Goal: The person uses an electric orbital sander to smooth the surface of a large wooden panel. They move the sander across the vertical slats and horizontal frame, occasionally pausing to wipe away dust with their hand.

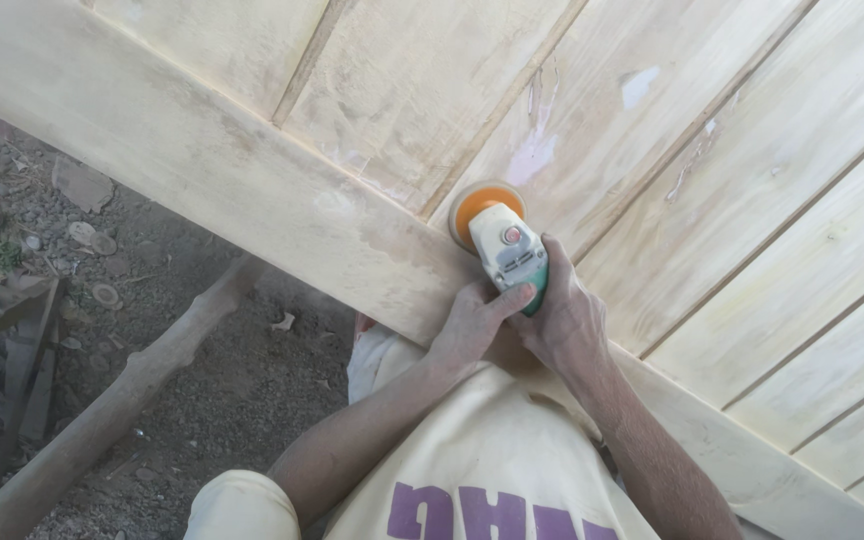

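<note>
Gravel ground lies under a big pale wooden door panel point(252, 170), where the left hand point(467, 325) and right hand point(567, 320) both clench a small sander point(505, 247) on its near rail, with white filler patches point(532, 155) farther up not yet smooth.

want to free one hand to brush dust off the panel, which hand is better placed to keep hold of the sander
Right, probably. The right hand wraps the sander body along its side, while the left hand only rests its thumb against the rear end.
</note>
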